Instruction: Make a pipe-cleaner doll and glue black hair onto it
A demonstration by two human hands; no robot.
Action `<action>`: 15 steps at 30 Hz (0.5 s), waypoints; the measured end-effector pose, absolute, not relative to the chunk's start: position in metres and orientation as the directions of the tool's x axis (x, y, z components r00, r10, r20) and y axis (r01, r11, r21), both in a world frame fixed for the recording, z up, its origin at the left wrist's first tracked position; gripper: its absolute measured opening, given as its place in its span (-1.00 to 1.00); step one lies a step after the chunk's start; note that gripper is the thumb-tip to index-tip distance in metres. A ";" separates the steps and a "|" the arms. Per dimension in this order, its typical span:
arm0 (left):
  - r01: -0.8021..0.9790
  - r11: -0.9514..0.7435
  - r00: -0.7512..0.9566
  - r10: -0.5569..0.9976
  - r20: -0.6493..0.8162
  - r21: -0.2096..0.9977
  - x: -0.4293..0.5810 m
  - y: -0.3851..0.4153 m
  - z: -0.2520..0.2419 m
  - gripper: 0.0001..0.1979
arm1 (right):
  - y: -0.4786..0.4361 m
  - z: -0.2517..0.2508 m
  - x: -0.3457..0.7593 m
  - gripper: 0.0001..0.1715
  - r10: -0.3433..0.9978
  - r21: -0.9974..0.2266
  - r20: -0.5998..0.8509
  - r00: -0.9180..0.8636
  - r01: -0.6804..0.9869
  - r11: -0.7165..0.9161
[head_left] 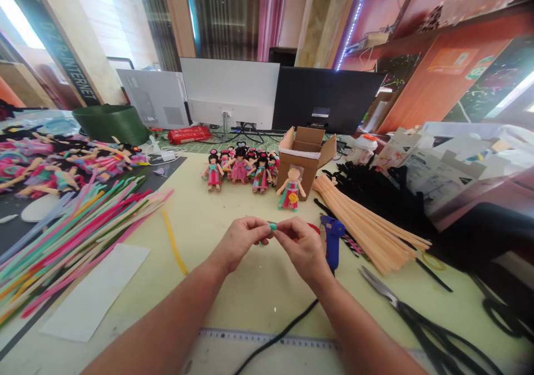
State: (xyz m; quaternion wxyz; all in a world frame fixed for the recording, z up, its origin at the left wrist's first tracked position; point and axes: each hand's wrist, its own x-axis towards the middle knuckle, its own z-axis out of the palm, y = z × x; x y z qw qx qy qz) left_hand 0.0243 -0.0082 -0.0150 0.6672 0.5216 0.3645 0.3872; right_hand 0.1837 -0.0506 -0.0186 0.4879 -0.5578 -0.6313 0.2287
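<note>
Over the middle of the table, my left hand (246, 237) and my right hand (303, 247) meet fingertip to fingertip. Both pinch a short, teal pipe cleaner piece (272, 227), most of it hidden by the fingers. A blue glue gun (332, 238) lies just right of my right hand. Beyond my hands, a doll without hair (292, 188) in a striped dress leans against an open cardboard box (306, 161). Several finished dolls (240, 166) with black hair stand to its left.
Coloured pipe cleaners (79, 230) and a white sheet (98, 291) lie left; a doll pile (54, 163) is behind. Right are peach pipe cleaners (371, 225), black fuzzy stems (367, 188) and scissors (396, 302). A black cord (277, 336) crosses a ruler (233, 336). Monitors (233, 91) stand behind.
</note>
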 end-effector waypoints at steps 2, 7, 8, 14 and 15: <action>-0.123 0.145 0.418 0.905 -0.081 0.982 0.024 -0.009 -0.013 -0.75 | -0.049 -0.020 0.183 -0.86 0.942 -0.880 0.313 0.117 0.409 0.241; -0.076 0.055 0.356 0.934 -0.025 0.996 0.025 -0.012 -0.008 -0.78 | -0.049 -0.018 0.180 -0.79 0.969 -0.945 0.199 0.146 0.291 0.151; -0.048 0.021 0.345 0.939 -0.003 0.999 0.025 -0.012 -0.008 -0.80 | -0.049 -0.017 0.180 -0.78 0.970 -0.946 0.192 0.147 0.291 0.143; 0.157 -0.214 0.341 0.928 0.151 0.964 0.022 -0.013 -0.013 -0.83 | -0.050 -0.019 0.180 -0.82 0.962 -0.920 0.241 0.130 0.344 0.185; 0.188 -0.250 0.342 0.923 0.175 0.950 0.021 -0.013 -0.013 -0.83 | -0.050 -0.020 0.180 -0.82 0.958 -0.912 0.259 0.127 0.358 0.199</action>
